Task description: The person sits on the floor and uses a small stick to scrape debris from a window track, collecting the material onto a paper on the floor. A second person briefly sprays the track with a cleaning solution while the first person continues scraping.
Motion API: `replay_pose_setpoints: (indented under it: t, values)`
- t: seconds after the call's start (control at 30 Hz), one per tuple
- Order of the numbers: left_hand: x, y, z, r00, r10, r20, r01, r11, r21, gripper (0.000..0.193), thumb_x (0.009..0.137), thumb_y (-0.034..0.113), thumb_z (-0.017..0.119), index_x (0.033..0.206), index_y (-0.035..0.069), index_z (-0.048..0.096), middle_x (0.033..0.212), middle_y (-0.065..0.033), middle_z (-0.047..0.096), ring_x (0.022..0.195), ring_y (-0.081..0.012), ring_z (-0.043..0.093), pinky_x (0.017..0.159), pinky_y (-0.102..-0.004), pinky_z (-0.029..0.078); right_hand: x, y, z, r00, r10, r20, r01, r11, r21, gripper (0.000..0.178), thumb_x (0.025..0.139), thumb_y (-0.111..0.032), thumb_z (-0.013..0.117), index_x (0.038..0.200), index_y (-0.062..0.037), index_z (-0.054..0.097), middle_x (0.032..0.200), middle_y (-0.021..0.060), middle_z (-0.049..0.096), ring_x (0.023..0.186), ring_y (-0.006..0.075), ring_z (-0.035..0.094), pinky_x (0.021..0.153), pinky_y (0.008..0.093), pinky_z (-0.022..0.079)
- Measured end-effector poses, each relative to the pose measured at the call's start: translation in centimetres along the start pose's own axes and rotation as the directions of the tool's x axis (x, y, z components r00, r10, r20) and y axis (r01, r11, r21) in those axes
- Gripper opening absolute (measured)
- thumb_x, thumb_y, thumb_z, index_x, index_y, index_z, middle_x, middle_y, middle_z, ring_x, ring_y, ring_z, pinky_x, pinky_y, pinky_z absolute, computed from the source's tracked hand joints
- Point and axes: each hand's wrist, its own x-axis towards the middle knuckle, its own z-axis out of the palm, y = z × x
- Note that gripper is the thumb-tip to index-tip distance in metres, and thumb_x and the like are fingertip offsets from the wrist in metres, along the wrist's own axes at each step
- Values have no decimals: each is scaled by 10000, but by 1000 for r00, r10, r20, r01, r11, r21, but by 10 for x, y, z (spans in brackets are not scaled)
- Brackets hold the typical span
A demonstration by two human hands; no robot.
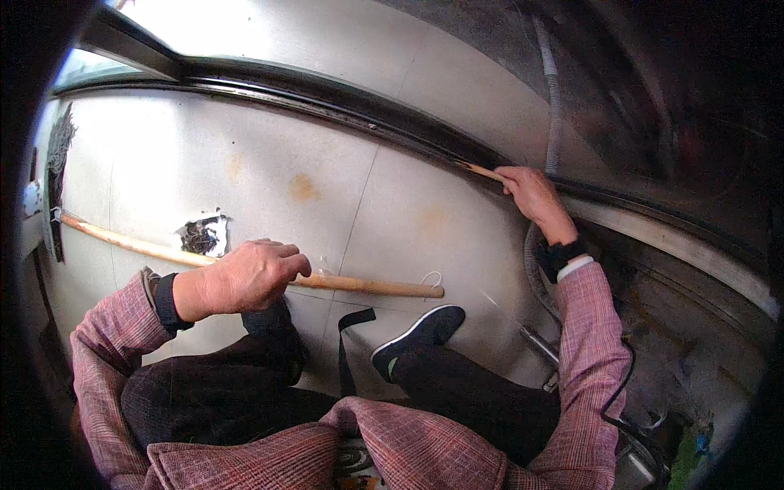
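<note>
My right hand is closed round a thin wooden stick. The stick's darkened tip touches the dark floor track of a sliding door. Over the floor at left, my left hand is raised with its fingers curled together. What it holds, if anything, is hidden. Below that hand lies the long wooden handle of a mop, with a white hook loop at its near end. The mop's grey strands are at the far left. A torn white paper bears a heap of dark debris.
Yellowish stains mark the pale tiled floor. A grey corrugated hose crosses the track at right, near a metal tube. A black strap lies between my feet, beside my dark shoe.
</note>
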Motion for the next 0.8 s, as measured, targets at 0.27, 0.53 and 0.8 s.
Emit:
replay_pose_setpoints:
  t: [0.27, 0.53, 0.8]
  values:
    - [-1, 3, -3, 999, -42, -24, 42, 999, 8, 216, 811, 16, 606, 1026, 21, 587, 926, -144, 634, 859, -353, 631, 766, -432, 514, 48, -69, 5, 973, -202, 109, 196, 978, 64, 240, 920, -101, 534, 1125, -9, 619, 783, 177, 624, 697, 286, 600, 674, 392, 468]
    - [-11, -1, -6, 985, -144, -89, 145, 989, -1, 239, 778, -9, 594, 1015, 23, 591, 901, -134, 640, 853, -337, 645, 783, -418, 527, 22, -29, -11, 992, -85, 98, 83, 996, 22, 179, 914, -93, 544, 1044, -3, 627, 829, 199, 636, 712, 315, 596, 675, 404, 465]
    - [3, 14, -12, 990, -102, -95, 101, 995, -22, 248, 794, -20, 582, 1038, 22, 596, 956, -144, 648, 892, -345, 645, 808, -427, 521, 71, -113, 19, 954, -299, -28, 300, 939, 168, 141, 880, -48, 505, 963, 33, 584, 796, 280, 547, 671, 400, 547, 646, 439, 453]
